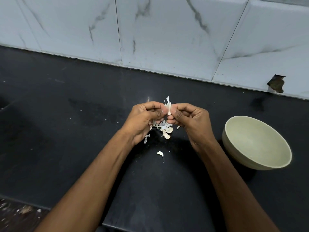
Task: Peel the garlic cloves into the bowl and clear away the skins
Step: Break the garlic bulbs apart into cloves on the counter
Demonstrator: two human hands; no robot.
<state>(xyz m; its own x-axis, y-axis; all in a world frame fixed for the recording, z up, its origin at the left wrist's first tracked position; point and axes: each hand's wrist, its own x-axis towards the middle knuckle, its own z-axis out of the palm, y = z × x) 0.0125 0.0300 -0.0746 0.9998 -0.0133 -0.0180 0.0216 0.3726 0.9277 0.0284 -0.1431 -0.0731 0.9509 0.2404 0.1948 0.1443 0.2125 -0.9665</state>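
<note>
Above the middle of the black counter, my left hand [143,119] and my right hand [189,119] meet fingertip to fingertip. Both pinch one garlic clove [168,108], whose papery skin sticks up between the thumbs. Under my hands lies a small heap of garlic skins and pieces [164,129]. One loose clove with a thin tail [160,154] lies nearer to me on the counter. A pale green bowl [257,143] stands to the right of my right wrist; its inside looks bare.
The black counter [66,131] runs back to a marble-tiled wall [150,30], which has a broken hole [276,84] at its base on the right. Tiny skin flecks dot the counter. The counter's front edge [25,200] shows at lower left, with floor below.
</note>
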